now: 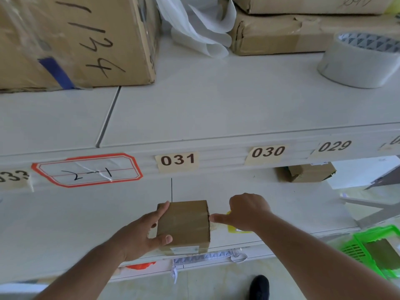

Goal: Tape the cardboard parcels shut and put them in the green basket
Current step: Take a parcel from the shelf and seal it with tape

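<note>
A small brown cardboard parcel (184, 226) stands on the lower white shelf (86, 224), with clear tape across its top. My left hand (142, 232) grips the parcel's left side, thumb on its near top edge and fingers on the far corner. My right hand (242, 213) is at the parcel's right side, thumb pressing the tape at the edge, fingers curled over a yellow object (232, 229) that is mostly hidden. A green basket (363, 241) sits at the lower right with a brown parcel (381, 253) inside. A roll of clear tape (359, 61) lies on the upper shelf.
The upper shelf (216, 109) carries a big box marked 1134 (71, 40), more flattened boxes (292, 33) and white plastic bags (199, 24). Another small parcel (307, 173) lies further back on the lower shelf. A tape strip (207, 256) hangs off the shelf's front edge. A shoe (259, 286) is on the floor.
</note>
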{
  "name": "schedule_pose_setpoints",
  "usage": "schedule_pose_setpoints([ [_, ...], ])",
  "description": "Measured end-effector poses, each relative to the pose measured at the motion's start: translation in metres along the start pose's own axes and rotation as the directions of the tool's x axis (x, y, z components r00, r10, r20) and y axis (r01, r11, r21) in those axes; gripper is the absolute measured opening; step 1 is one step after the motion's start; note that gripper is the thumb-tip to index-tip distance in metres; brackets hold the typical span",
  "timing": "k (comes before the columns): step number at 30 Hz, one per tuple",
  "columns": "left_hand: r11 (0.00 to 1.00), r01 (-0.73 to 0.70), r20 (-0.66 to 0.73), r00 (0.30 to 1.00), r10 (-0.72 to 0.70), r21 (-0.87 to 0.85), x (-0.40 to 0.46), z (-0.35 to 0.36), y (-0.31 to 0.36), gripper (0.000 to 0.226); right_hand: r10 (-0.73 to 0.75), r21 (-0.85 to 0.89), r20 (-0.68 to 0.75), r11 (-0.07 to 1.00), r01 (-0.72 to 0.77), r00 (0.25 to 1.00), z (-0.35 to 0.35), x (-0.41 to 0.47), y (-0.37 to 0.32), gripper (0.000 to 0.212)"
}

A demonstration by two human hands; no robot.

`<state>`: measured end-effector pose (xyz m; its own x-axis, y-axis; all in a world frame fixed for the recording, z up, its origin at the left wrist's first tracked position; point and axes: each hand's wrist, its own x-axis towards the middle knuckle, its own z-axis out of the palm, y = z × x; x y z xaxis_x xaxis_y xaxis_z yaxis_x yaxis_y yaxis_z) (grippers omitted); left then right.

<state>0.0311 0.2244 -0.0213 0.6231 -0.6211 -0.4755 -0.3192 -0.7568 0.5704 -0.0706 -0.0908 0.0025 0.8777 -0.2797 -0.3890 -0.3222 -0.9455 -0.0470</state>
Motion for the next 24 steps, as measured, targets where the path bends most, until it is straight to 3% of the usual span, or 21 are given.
schedule_pose_setpoints([
  [4,0.999,0.017,0.016,1.0,-0.018,0.035,-0.002,-0.001,0.002,0.093,0.011,0.056,0.051,0.998,-0.014,0.999,0.005,0.003,0.0,0.089],
  [6,0.979,0.016,-0.084,0.996,0.001,0.202,-0.006,0.004,-0.002,0.087,0.01,0.057,0.064,0.998,-0.014,0.998,0.004,0.004,-0.001,0.089],
  [9,0.864,-0.073,-0.332,0.905,0.268,0.498,-0.017,0.03,0.004,0.07,0.012,0.057,0.063,0.998,-0.016,0.998,0.003,0.005,0.001,0.086],
  [12,0.795,-0.143,-0.319,0.863,0.392,0.589,-0.02,0.08,0.029,0.072,0.015,0.061,0.071,0.998,-0.02,0.997,0.003,0.005,-0.001,0.085],
  [17,0.826,-0.133,-0.264,0.909,0.322,0.548,0.006,0.122,0.084,0.102,0.009,0.054,0.075,0.998,-0.013,0.997,0.003,0.004,-0.004,0.084],
  [24,0.785,-0.176,-0.169,0.926,0.336,0.594,0.006,0.111,0.082,0.1,0.04,0.064,0.073,0.997,-0.045,0.997,0.008,0.003,-0.001,0.086],
])
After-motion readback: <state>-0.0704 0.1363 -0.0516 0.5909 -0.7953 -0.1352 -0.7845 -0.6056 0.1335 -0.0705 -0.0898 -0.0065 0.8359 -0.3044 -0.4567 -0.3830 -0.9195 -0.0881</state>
